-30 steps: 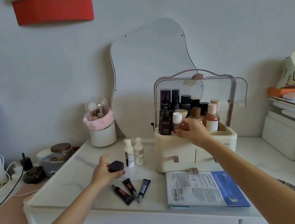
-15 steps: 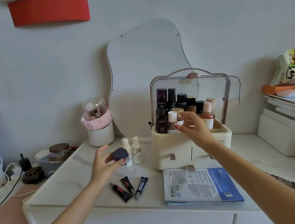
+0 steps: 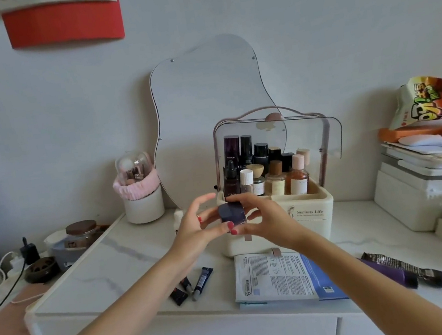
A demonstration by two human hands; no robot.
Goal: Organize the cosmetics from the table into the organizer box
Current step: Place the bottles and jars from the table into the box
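- Since the earlier frame, left hand (image 3: pixel 194 230) has carried the dark jar (image 3: pixel 232 215) up from the table (image 3: pixel 120 266); right hand (image 3: pixel 265 220) left the bottles to meet it.
- Jar now held in air between both hands, just in front of the organizer box (image 3: pixel 314 213).
- Jar short and squat; axis tilted, flat face toward camera.
- Left fingers partly spread; right fingers curled on the jar.

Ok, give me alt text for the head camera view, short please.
Both hands, left hand and right hand, hold a small dark jar in front of a cream organizer box full of bottles. Small tubes and a sheet mask packet lie on the white table.
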